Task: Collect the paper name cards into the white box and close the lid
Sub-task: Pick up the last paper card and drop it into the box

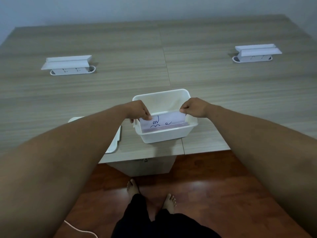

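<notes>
On the desk, the white box sits at the near edge, its lid beside it. Left hand and right hand each pinch a top corner of the cards, lowered inside. Paper looks light and floppy; the corners seem the best place for a grip.

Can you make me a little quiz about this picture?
1. True or false: the lid is on the box.
2. What do the left hand and right hand hold? A) cards B) a cup C) a pen
3. How many power sockets stand open on the table?

Key: 1 false, it lies beside the box. 2 A. 3 two.
</notes>
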`<state>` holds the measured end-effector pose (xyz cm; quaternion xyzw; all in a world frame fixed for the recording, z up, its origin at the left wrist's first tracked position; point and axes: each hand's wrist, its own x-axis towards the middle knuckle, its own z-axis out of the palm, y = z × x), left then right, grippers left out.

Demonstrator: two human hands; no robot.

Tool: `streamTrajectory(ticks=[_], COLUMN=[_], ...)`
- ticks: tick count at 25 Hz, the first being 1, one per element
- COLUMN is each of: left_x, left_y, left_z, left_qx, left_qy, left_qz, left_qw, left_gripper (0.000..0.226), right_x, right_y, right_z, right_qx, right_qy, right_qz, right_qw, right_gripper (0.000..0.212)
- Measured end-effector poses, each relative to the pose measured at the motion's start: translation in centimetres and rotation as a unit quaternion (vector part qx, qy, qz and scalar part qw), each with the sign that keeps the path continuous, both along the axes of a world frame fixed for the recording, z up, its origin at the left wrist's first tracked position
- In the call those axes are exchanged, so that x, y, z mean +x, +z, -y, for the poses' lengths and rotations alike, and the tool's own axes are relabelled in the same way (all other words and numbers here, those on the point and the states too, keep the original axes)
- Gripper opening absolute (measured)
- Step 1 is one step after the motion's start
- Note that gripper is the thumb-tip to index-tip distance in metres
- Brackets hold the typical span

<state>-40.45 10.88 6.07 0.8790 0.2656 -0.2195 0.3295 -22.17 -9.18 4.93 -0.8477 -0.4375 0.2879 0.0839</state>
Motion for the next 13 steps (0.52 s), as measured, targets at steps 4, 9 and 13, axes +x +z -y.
streamTrajectory(ticks=[4, 9, 13], left_x=[-0.2, -0.1, -0.4], left_y=[-0.8, -0.4, 0.5], left_z=[0.1, 0.5, 0.2], left_qx=[0.009, -0.003, -0.057], left_qy=[-0.039, -0.061, -0.020], left_qz=[-0.046, -0.075, -0.031], left_qw=[0.998, 0.995, 0.998], left_gripper=[0.035, 0.039, 0.040], right_x=[-0.6, -0.6, -0.6], right_y=[-0.3, 0.7, 1.5], right_z=[-0.2, -0.3, -0.7], right_qx=[-0.047, -0.078, -0.061], right_qy=[0.028, 0.055, 0.032], right_qz=[-0.004, -0.026, -0.050], right_qw=[0.998, 0.995, 0.996], right_gripper=[0.024, 0.025, 0.025])
